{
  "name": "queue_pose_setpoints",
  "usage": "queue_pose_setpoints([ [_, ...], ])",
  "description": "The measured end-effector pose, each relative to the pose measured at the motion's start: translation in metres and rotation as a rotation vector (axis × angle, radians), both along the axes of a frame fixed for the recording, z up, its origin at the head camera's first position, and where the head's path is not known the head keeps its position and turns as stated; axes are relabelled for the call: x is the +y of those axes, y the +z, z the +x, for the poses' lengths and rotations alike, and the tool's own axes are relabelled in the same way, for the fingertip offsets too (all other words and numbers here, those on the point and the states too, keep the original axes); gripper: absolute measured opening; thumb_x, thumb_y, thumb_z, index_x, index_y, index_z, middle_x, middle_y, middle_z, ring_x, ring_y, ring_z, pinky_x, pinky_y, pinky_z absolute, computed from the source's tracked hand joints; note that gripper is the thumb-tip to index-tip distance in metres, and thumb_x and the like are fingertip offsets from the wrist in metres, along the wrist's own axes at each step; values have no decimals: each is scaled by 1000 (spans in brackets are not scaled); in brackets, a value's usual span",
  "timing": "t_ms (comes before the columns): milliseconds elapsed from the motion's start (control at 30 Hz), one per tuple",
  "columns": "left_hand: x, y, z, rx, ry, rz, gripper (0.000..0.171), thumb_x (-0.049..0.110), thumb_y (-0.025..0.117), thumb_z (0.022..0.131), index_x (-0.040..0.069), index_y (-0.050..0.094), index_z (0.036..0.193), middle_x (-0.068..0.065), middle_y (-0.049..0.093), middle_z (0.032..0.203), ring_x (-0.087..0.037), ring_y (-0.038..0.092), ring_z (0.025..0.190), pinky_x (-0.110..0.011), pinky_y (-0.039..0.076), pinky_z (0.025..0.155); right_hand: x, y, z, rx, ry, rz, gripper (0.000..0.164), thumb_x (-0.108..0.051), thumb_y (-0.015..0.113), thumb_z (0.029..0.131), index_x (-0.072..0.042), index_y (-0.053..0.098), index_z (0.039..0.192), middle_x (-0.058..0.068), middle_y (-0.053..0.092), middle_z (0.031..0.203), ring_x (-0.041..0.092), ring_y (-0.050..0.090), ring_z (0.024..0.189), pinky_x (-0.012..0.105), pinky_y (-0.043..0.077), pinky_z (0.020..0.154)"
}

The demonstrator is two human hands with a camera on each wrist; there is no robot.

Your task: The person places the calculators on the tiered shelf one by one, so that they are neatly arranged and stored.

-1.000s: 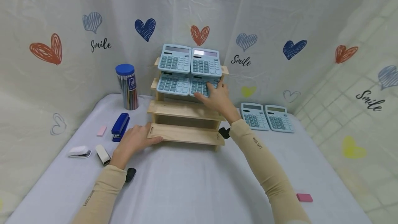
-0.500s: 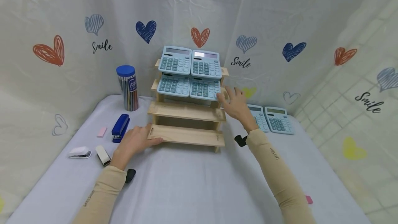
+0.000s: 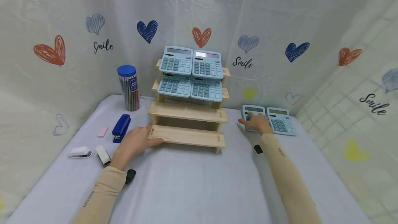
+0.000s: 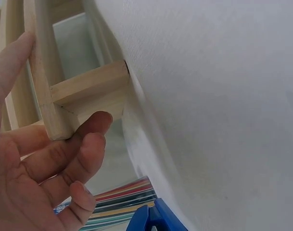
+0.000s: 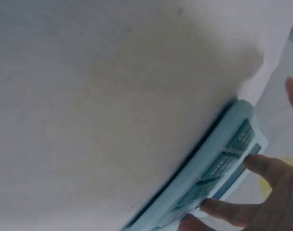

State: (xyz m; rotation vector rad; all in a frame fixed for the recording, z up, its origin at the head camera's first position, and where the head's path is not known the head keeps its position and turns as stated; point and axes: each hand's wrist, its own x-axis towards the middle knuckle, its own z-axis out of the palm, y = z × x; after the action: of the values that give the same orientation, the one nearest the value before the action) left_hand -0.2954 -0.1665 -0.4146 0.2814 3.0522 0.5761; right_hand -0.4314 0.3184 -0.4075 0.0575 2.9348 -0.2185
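While the left grip (image 3: 135, 144) clasped the wooden rack (image 3: 188, 111), the right grip (image 3: 257, 123) was released. Beneath lay a rounded, pale-blue calculator (image 5: 211, 166).

Beyond the right hand (image 3: 256, 123) I see a creased whitish curtain (image 3: 267, 9) printed with red, blue and yellow hearts (image 3: 147, 31) and "Smile" lettering (image 3: 243, 63); farther to that hand's right, I make out a pale grid (image 3: 348, 113). Under the hand, I see a white tablecloth (image 3: 199, 189), softly shadowed.
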Motion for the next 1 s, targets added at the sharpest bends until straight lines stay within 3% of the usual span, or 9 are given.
queue_pose_setpoints([
  [300,7,-1,1,-20,-16,0,99,68,63,87,-6,41,149,-29,67,117,-24,59,79,-41,50,70,14,-2,1,-71,-122,-7,92,-63,51,94,-10,16,161,51,3,152,77,14,133,78,25,107],
  [467,6,3,0,-20,-5,-11,100,69,64,86,-5,41,149,-26,68,109,-24,58,76,-36,47,64,15,-3,8,-106,-66,78,95,-70,44,93,-15,8,162,53,13,150,72,22,134,74,31,105],
  [567,3,5,0,-22,8,-12,100,69,64,86,-5,41,149,-26,67,111,-24,57,77,-35,46,63,11,-4,13,-102,-31,130,100,-79,39,90,-18,7,163,50,25,149,67,34,133,69,37,101],
  [800,1,5,-1,-3,-1,-6,101,69,63,86,-6,41,149,-30,67,114,-24,57,76,-35,46,62,-7,-3,37,-106,-29,59,101,-78,43,89,-16,11,163,53,21,147,71,29,131,77,31,102],
  [1000,0,4,-1,-9,2,-11,100,70,63,86,-6,42,148,-32,66,117,-25,57,77,-38,48,65,-23,14,66,-69,15,-47,98,-78,42,90,-16,18,162,43,28,153,66,30,137,73,36,104],
])
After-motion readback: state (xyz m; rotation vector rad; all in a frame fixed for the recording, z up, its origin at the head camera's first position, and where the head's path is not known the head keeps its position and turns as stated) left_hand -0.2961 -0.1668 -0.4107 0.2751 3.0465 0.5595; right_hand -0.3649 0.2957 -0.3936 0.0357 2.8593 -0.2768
